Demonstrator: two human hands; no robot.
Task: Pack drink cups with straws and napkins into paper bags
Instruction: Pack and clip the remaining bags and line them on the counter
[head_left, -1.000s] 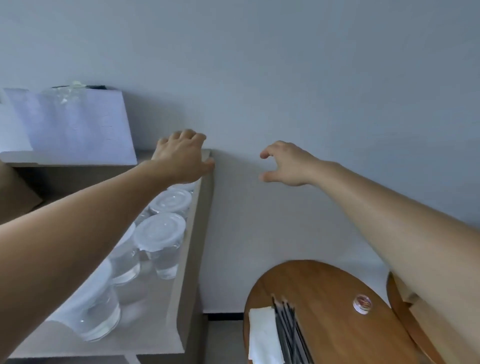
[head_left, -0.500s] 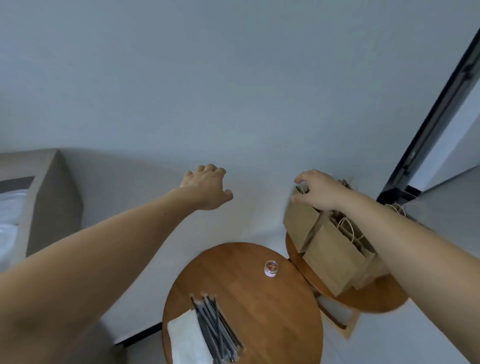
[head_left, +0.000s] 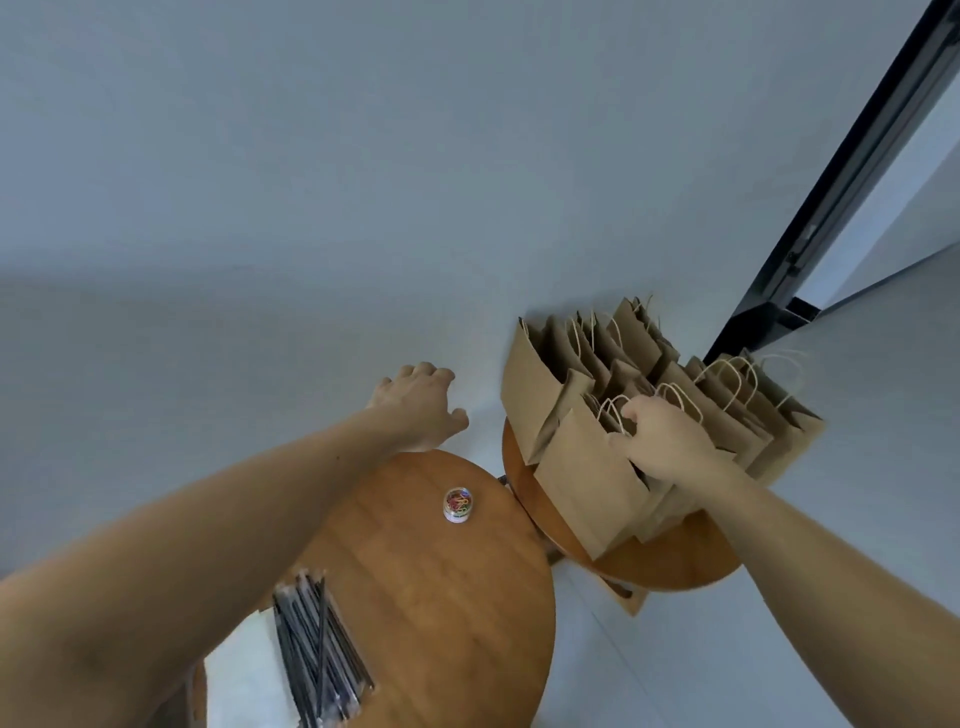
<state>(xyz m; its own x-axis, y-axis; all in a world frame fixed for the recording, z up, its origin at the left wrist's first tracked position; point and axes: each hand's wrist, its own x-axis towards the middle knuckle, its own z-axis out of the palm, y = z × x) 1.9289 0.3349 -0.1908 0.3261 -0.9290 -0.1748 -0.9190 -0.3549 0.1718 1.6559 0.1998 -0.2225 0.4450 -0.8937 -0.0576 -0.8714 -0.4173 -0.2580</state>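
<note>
Several brown paper bags (head_left: 587, 483) with white twine handles stand packed together on a small round wooden table (head_left: 670, 566) at the right. My right hand (head_left: 662, 441) grips the top of one of the front bags, fingers curled round its handle. My left hand (head_left: 421, 405) hovers in the air to the left of the bags, fingers loosely spread, holding nothing. A bundle of dark wrapped straws (head_left: 319, 660) lies on white napkins (head_left: 241, 680) at the near edge of a larger round wooden table (head_left: 441, 597). No cups are in view.
A small round container of coloured clips (head_left: 458, 505) sits near the far edge of the larger table. A pale wall runs behind both tables. A dark door frame (head_left: 831, 208) rises at the right, close behind the bags.
The view has swung right, away from the shelf of cups. My right hand has dropped onto a front bag and taken hold of its top. My left hand trails along, still holding nothing.
</note>
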